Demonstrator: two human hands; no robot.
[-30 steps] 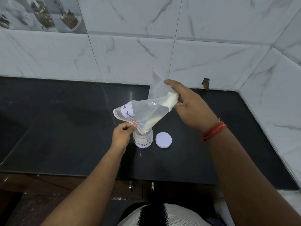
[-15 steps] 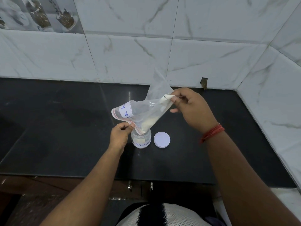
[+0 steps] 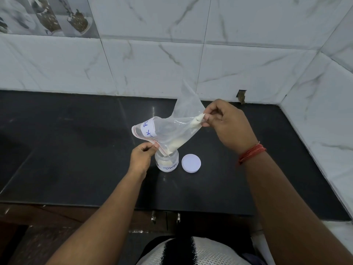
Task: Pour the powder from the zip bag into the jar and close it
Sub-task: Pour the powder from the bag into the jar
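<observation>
Crinkled clear zip bag [image 3: 172, 131] over round jar [image 3: 167, 161] | left hand [image 3: 142, 157] fingers pinch mouth | right hand [image 3: 227, 125] fingers pinch corner

Jar [image 3: 167, 161]: label only partly readable, "POWD" showing, the rest curving out of sight; mouth covered by the bag's lower corner. Zip bag [image 3: 168, 129]: label creased, only "PO" and "K" legible. Left hand [image 3: 142, 156]: fingertips tucked behind the bag's red-edged rim. Patterned tile [image 3: 44, 16] cut by top and left edges. Both forearms run off the bottom edge.
</observation>
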